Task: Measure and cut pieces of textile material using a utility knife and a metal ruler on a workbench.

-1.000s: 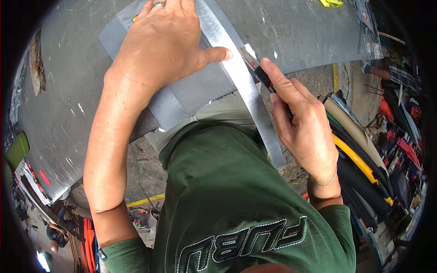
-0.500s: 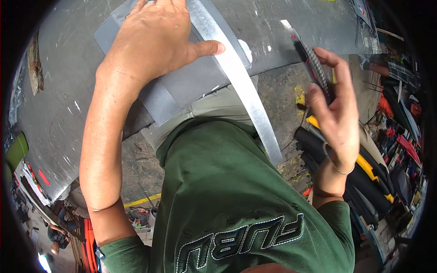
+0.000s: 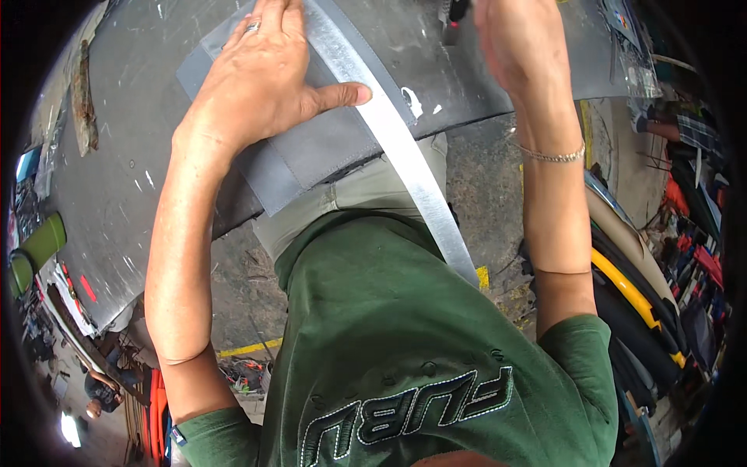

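My left hand (image 3: 257,93) lies with fingers stretched over a grey sheet piece (image 3: 327,156) with stitched edges. Its thumb presses on a long metal ruler (image 3: 412,163), which runs across the piece and hangs over the table's near edge toward my shirt. Farther right, over the table, my right hand (image 3: 523,43) is closed, its fingertips cut off by the top edge. Just left of it a dark utility knife (image 3: 454,19) with a small red spot shows only in part. The grip itself is out of view, and the blade is hard to make out.
The dark table (image 3: 109,218) is scratched and ends just in front of me. A rough wooden strip (image 3: 83,101) lies at its left. Rolls of black and yellow material (image 3: 622,284) stand on the floor at right. Another person (image 3: 101,393) is at lower left.
My right hand has moved up and away from me over the table with the knife, whose red-spotted end now points toward me. My left hand stays pressed on the ruler and grey piece.
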The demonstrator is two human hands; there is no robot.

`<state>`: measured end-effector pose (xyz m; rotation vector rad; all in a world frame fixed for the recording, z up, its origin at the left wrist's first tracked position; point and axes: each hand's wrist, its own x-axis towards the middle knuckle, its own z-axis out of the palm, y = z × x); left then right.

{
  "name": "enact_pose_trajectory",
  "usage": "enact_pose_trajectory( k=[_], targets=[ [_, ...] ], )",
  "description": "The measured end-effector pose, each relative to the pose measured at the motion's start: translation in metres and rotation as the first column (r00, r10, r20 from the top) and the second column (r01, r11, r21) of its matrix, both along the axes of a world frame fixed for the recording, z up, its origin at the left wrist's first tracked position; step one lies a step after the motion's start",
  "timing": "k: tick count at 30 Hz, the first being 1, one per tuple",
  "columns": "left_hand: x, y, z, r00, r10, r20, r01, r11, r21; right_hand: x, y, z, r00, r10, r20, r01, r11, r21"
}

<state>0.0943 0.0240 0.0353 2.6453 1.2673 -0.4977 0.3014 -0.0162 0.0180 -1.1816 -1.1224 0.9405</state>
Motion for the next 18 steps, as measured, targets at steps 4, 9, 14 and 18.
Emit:
enact_pose_trajectory(
  k=[4, 9, 14, 18],
  targets=[
    [0.002, 0.0, 0.001, 1.0, 0.011, -0.03, -0.011, 1.0, -0.003, -0.034, 0.018, 0.007, 0.92, -0.002, -0.392, -0.043, 0.993, -0.106],
    [-0.002, 0.001, -0.004, 1.0, -0.003, -0.02, 0.004, 0.999, 0.042, -0.05, 0.037, -0.016, 0.845, 0.123, -0.52, -0.355, 0.857, -0.374],
    [-0.006, 0.001, -0.009, 0.997, -0.019, 0.074, 0.016, 0.999, 0.039, -0.056, 0.038, -0.042, 0.889, 0.049, -0.456, -0.223, 0.915, -0.336],
    [0.001, 0.0, -0.003, 1.0, -0.016, 0.0, 0.016, 0.999, 0.048, -0.056, 0.038, -0.046, 0.861, 0.109, -0.497, -0.281, 0.916, -0.286]
  ],
)
